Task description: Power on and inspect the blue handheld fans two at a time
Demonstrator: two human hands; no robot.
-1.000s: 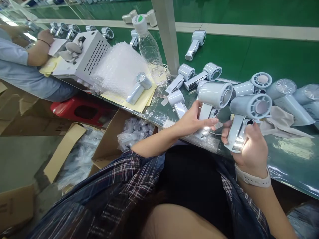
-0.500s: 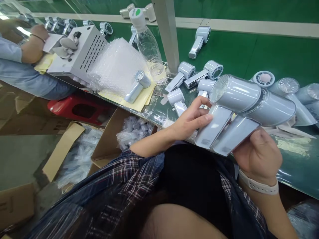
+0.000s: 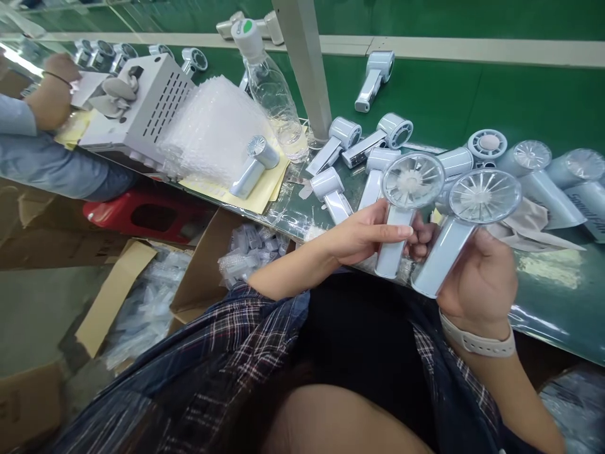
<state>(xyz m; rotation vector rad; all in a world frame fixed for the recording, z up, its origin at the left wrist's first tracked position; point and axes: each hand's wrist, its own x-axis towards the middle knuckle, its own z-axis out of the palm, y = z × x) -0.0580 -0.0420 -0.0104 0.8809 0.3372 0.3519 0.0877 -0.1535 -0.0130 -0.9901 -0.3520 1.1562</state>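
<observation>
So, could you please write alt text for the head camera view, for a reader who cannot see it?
A person's left hand and right hand each hold a pale handheld fan, left fan and right fan, blades facing the camera, above a green table strewn with similar fans. A clear bottle and bubble wrap lie further left.

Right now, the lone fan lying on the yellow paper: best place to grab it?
Likely the handle of the fan, taken from above. It lies flat on the yellow paper, its long straight handle angled toward the table edge and free on both sides. The round head by the bottle is bulkier to grip.
</observation>
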